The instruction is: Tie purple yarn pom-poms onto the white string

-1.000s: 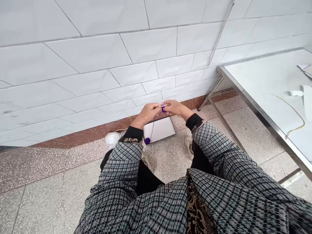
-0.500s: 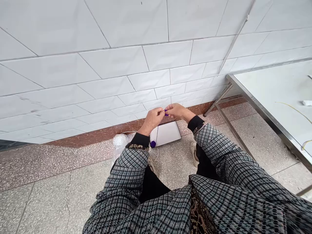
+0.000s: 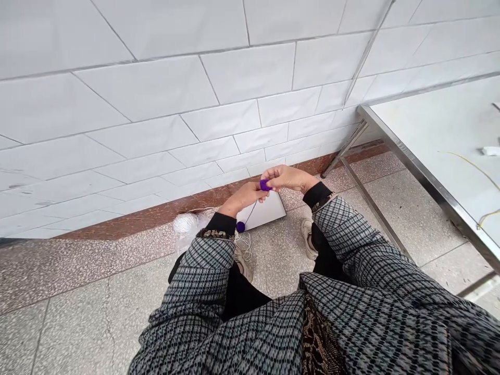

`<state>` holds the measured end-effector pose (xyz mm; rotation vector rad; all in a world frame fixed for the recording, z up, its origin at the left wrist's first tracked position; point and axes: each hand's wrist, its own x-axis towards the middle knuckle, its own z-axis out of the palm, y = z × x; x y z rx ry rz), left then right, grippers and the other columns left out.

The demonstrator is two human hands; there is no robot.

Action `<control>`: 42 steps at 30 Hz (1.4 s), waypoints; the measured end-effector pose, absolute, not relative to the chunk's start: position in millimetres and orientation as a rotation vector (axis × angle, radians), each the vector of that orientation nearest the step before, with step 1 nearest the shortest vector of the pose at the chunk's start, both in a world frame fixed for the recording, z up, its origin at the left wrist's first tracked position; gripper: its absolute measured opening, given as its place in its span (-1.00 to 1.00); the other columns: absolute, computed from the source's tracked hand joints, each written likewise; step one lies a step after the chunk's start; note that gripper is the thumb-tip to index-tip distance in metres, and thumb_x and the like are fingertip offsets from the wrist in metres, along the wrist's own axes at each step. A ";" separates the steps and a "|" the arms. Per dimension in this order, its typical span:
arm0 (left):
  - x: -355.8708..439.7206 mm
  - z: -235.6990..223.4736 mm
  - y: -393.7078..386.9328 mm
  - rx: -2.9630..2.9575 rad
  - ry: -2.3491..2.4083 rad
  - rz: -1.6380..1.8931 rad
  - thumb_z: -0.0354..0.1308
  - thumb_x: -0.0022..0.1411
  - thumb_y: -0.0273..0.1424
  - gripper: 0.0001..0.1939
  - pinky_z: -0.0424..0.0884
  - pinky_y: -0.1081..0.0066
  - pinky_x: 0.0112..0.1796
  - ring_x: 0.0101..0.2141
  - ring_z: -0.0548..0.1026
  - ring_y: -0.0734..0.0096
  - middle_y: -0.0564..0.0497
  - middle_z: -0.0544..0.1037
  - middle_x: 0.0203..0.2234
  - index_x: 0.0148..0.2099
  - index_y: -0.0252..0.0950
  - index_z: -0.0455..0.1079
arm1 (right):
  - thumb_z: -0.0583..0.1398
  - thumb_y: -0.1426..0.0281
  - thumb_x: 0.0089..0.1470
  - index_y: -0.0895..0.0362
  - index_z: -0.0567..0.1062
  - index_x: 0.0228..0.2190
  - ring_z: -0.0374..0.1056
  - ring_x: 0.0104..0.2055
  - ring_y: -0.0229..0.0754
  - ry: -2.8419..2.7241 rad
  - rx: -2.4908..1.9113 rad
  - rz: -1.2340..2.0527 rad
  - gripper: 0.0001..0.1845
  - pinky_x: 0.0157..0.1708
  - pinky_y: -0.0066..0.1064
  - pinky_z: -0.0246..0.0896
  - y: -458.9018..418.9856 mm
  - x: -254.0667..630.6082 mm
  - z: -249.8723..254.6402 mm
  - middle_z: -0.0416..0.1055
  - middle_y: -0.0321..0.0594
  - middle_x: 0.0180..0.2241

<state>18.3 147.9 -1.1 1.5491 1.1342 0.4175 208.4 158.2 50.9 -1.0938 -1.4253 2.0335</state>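
Observation:
A small purple yarn piece (image 3: 265, 185), which looks crocheted, is pinched between the thumb and fingers of my right hand (image 3: 287, 178). My left hand (image 3: 249, 196) is closed at the lower left edge of that piece, its fingertips touching it. Whether a hook or needle is also in the fingers, I cannot tell. From the hands a dark yarn strand (image 3: 253, 209) runs down to a purple yarn ball (image 3: 240, 226). The ball rests at the left side of a shallow box (image 3: 269, 212) with a white inside and dark edge, on the floor below my hands.
White yarn (image 3: 185, 223) in a clear plastic bag lies left of the box, with loose white cord (image 3: 245, 245) by my left shoe. A metal-edged table (image 3: 414, 166) stands at the right. A tiled wall (image 3: 234, 120) rises in front.
My hands have turned, so more of the purple piece shows. The left hand has dropped slightly, to below and left of the piece. The camera view has shifted a little.

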 end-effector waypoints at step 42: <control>23.5 18.9 137.9 1.638 1.184 0.476 0.08 0.14 -0.44 -0.83 0.35 0.39 -0.33 -0.50 0.41 0.43 0.09 0.43 -0.59 -0.50 -0.25 0.37 | 0.25 0.67 0.20 0.20 0.46 -0.32 0.36 -0.59 -0.41 -0.916 -1.105 1.919 -0.84 -0.57 -0.67 0.26 172.0 210.6 43.8 0.47 -0.38 -0.57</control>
